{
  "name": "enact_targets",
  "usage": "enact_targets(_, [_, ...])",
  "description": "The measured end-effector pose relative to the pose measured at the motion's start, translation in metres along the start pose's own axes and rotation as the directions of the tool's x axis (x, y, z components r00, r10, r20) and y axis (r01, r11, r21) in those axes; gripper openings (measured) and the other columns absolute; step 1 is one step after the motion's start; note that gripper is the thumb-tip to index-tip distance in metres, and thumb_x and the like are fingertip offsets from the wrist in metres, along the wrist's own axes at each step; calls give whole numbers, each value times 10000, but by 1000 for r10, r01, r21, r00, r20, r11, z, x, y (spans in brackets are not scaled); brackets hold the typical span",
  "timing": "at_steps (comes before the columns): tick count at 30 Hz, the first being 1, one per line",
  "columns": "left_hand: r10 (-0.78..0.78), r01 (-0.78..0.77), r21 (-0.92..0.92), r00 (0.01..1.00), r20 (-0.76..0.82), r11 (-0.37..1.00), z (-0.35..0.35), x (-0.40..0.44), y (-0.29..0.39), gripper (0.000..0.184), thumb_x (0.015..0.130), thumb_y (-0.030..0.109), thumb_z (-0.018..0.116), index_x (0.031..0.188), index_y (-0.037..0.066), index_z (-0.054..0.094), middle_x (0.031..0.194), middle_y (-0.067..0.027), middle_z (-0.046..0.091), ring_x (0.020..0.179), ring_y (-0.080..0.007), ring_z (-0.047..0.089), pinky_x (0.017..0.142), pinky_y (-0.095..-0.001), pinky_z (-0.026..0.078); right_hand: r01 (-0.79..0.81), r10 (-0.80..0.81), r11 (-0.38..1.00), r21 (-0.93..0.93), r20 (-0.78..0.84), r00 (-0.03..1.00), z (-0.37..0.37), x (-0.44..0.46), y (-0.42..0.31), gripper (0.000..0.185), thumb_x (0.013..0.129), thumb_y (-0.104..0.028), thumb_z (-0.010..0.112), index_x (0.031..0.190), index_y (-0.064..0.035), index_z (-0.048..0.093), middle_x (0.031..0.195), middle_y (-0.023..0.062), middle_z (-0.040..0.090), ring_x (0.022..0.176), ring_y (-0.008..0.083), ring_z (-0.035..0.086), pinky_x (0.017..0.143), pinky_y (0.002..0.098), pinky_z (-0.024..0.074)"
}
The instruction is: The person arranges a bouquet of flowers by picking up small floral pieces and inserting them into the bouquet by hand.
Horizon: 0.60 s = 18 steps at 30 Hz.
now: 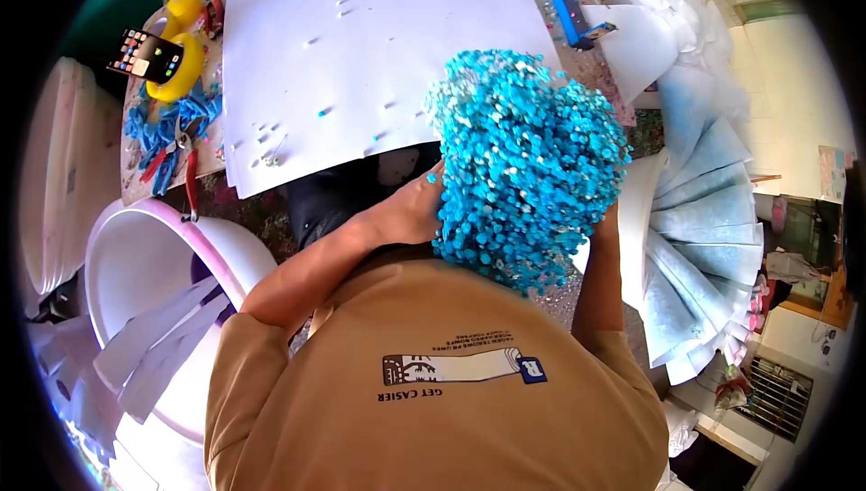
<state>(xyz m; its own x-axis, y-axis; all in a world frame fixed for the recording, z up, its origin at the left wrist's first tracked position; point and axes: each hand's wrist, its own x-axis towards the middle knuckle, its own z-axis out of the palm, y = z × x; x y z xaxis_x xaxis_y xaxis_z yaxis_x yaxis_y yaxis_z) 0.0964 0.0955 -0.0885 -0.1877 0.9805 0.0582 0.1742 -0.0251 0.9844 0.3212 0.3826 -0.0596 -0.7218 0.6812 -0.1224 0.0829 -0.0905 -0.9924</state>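
Observation:
A large bunch of small blue flowers (532, 166), paler at its upper left, is held upright close to my chest, over the table's front edge. My left hand (417, 207) is against the bunch's left side, its fingers hidden behind the blossoms. On the other side my right forearm reaches up behind the bunch, and the hand itself is hidden by the flowers. White paper sheets (361, 49) lie on the table beyond, with small loose blossoms scattered over them.
Pruning shears (190, 175) and blue ribbons (162, 130) lie at the table's left, near a phone (149, 56) on a yellow roll. A blue tape dispenser (568, 9) is at back right. A white tub (126, 247) stands left; pleated wrapped bundles (704, 229) stand right.

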Motion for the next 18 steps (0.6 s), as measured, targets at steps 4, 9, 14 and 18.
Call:
enact_targets(4, [-89,79,212,995,36,974,-30,-19,5,587,857,38,653,1412,15,464,1347,-211,575,1259,-355,553,1048,-397,433,30,-27,998,63,-41,999,10,9,15,701,756,-207,740,1379,14,504,1302,114,607,1198,254,567,1039,389,427])
enact_targets(9, [-153,201,118,931,-331,972,-52,-25,25,242,903,73,625,1120,-27,664,940,-153,723,842,-225,699,787,-334,548,40,-35,996,85,-53,998,13,12,20,698,757,-210,738,1376,15,506,1297,115,609,1191,253,571,1032,388,431])
enact_targets(14, [-196,199,-44,862,-468,979,-50,-15,66,189,937,102,652,1072,-29,668,871,-85,701,809,-109,631,746,-270,515,46,-41,995,89,-55,998,13,7,18,694,758,-213,736,1373,15,508,1293,115,612,1184,252,575,1025,386,436])
enact_targets(18, [-18,58,89,918,-396,994,-31,0,78,141,910,48,687,1034,-19,679,888,-61,670,808,-108,608,730,-272,504,55,-48,994,96,-69,996,15,7,19,691,759,-215,735,1370,16,510,1290,115,613,1179,251,577,1020,385,440])
